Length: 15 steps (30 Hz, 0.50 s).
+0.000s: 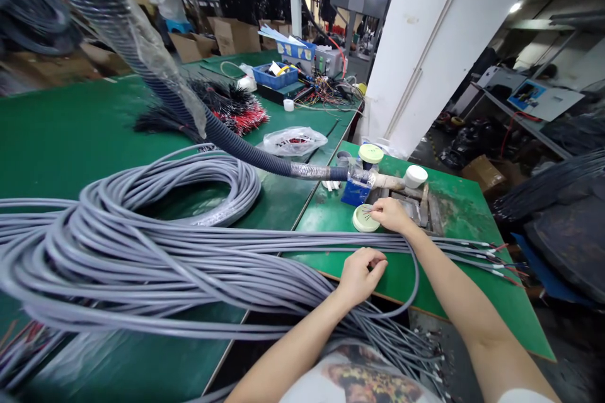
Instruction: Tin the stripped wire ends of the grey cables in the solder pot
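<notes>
My right hand [390, 214] is closed on the end of a grey cable. Thin dark wire ends fan out from its fingertips over a shallow pale-yellow round dish [361, 221]. From under my right wrist a grey cable loop [416, 277] curves down and back to the left. My left hand [362, 274] is nearer to me, fingers curled toward the thumb, above the bundle of grey cables [265, 271]. Whether anything sits in its fingers is hidden. Stripped cable ends [496, 258] with red and dark wires lie on the right.
A ribbed hose [255, 157] crosses to a blue block [355, 192] beside the dish. Behind are a yellow-lidded jar [370, 154], a white round container [416, 175] and a stained metal fixture [410, 209]. A large cable coil [227, 192] covers the left table. A white pillar [401, 44] stands behind.
</notes>
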### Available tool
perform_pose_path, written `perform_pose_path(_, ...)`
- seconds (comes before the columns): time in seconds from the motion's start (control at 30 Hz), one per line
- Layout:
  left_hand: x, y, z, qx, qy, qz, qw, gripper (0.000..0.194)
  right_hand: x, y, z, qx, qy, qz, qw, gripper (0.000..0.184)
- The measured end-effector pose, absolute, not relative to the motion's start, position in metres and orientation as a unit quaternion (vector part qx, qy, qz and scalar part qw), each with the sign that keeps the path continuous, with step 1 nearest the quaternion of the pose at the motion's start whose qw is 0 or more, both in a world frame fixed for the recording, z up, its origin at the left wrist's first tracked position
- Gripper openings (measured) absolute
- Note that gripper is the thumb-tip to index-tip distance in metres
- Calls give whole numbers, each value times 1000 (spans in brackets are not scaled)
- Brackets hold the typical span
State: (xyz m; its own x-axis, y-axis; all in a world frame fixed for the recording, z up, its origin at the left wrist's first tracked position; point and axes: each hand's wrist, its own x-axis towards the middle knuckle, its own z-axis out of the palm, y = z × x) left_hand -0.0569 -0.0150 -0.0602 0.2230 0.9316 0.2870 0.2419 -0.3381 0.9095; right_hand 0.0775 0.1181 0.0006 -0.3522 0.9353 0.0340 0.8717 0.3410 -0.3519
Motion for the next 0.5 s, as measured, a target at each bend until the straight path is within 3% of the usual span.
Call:
perform_pose_path(0.27, -58, -16, -60, 690, 427, 450, 373, 12, 73, 118, -7, -565, -812, 116, 93, 18)
perform_pose_path(0.5, -59, -15, -58, 689, 423, 450, 379, 12, 117, 120, 16, -607, -774, 101, 148, 24)
